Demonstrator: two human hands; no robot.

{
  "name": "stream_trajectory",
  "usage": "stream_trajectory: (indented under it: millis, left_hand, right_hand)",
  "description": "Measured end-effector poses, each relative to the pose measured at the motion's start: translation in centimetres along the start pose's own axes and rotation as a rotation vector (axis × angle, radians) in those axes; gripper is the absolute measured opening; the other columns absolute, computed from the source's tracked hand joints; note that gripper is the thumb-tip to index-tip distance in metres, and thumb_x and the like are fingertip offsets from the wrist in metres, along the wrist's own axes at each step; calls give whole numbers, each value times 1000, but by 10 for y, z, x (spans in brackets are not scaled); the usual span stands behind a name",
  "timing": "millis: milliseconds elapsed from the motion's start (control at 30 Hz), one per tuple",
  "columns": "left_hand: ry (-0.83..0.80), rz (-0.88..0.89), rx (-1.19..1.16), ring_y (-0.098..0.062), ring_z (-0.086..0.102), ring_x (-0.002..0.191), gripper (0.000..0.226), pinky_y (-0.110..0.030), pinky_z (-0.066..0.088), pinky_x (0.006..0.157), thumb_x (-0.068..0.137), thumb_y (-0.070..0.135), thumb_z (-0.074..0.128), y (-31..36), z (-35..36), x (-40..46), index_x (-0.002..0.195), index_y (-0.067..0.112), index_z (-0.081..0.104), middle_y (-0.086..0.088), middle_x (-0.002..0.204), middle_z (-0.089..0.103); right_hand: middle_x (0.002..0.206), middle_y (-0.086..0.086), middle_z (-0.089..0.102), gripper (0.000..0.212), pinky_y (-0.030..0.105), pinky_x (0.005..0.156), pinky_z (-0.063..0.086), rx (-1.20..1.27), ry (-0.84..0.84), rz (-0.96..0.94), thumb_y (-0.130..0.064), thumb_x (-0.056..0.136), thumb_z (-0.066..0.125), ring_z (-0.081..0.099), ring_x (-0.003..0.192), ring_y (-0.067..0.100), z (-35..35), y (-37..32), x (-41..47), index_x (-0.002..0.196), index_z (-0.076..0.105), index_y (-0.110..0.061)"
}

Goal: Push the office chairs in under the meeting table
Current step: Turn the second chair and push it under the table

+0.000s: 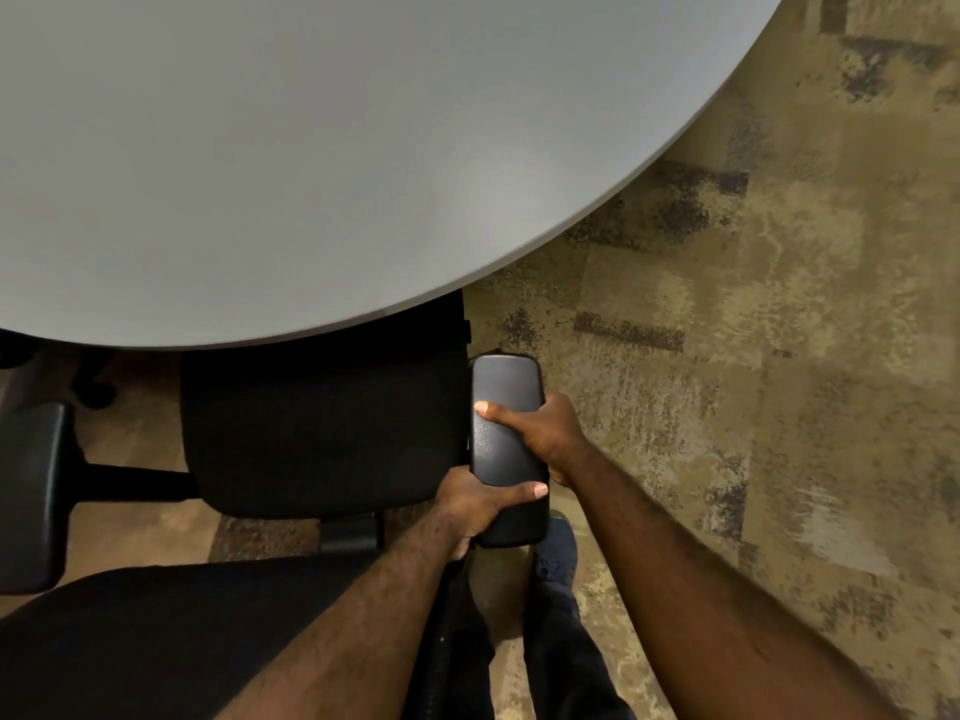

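Observation:
A black office chair (322,433) stands right below me, the front of its seat tucked under the rim of the round grey meeting table (260,174). Both hands grip the chair's right armrest (506,387). My left hand (478,506) wraps the armrest's near end, thumb lying across the pad. Further along, my right hand (545,433) holds its outer side with the thumb on top. The chair's backrest (156,641) fills the lower left, and its left armrest (31,501) shows at the left edge.
Mottled tan and dark carpet (753,356) covers the floor to the right of the table. My legs in dark trousers and a shoe (558,553) are just behind the armrest. A dark chair base (93,392) sits in shadow under the table at left.

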State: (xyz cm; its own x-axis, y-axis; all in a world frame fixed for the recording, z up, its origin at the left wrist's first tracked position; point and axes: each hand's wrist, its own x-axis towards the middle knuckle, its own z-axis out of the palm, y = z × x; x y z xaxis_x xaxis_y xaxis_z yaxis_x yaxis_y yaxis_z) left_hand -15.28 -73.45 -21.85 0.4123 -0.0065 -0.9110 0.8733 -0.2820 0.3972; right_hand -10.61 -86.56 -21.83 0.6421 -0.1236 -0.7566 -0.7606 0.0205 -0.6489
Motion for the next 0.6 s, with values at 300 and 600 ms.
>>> stream_trajectory:
  millis: [300, 600]
  left_hand:
    - [16, 32, 107, -17, 66, 94, 71, -34, 58, 77, 58, 52, 88, 24, -17, -35, 110, 18, 53, -1, 106, 65]
    - [130, 451, 506, -17, 48, 125, 79, -27, 42, 99, 77, 45, 76, 83, -63, -134, 141, 14, 42, -4, 141, 49]
  right_hand:
    - [136, -4, 47, 90, 25, 98, 40, -199, 89, -231, -44, 73, 81, 48, 122, 11, -8, -31, -44, 144, 36, -13]
    - [155, 5, 30, 84, 39, 114, 26, -729, 90, -708, -50, 83, 68, 18, 145, 23, -11, -106, -126, 148, 28, -16]
